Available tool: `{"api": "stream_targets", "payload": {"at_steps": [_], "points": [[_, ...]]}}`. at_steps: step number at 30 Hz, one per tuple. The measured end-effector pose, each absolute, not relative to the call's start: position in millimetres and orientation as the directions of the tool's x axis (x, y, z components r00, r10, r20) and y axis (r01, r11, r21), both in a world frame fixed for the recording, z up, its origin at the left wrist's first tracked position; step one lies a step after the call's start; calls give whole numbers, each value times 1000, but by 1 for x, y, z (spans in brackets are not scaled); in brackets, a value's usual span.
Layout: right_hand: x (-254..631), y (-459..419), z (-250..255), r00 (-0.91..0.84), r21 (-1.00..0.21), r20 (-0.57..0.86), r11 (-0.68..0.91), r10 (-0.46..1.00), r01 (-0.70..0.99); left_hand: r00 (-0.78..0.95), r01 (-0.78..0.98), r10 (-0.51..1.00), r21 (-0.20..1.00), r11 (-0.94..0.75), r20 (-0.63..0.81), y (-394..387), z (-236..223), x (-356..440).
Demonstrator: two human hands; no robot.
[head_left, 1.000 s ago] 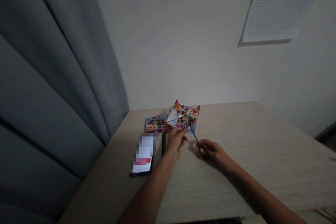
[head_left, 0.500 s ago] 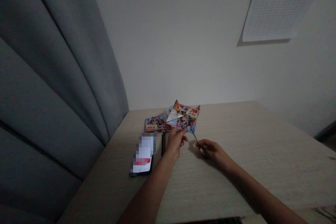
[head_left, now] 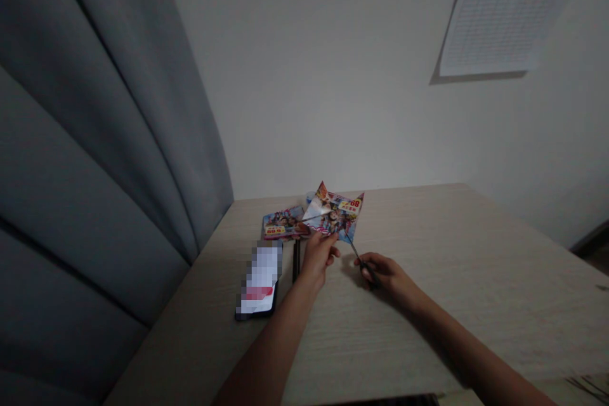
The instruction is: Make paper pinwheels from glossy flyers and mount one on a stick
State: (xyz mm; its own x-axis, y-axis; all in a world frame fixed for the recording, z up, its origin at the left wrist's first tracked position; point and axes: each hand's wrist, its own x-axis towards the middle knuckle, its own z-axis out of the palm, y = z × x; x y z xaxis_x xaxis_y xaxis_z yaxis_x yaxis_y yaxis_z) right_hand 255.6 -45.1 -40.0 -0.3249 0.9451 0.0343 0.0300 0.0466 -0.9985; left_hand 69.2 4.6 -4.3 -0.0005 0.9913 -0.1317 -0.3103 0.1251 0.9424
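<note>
Indoors, left grip [head_left: 316, 257] holds leaflet [head_left: 334, 210], right grip [head_left: 383, 271] scissors [head_left: 365, 266], above pale table [head_left: 428, 247] beside curtain [head_left: 128, 120].

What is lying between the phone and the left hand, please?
In the head view, a pair of slim dark sticks lies between the phone and the left hand; their exact kind cannot be told.

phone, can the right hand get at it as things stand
Probably not directly: the left forearm lies between the right hand and the phone, and that hand holds scissors.
</note>
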Motion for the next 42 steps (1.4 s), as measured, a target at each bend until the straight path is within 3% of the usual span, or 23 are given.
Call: {"api": "stream_targets", "payload": {"at_steps": [42], "points": [[252, -46, -39, -298, -999, 20, 11, 954, -31, 12, -296, 991, 946, 134, -136, 1, -3, 72]]}}
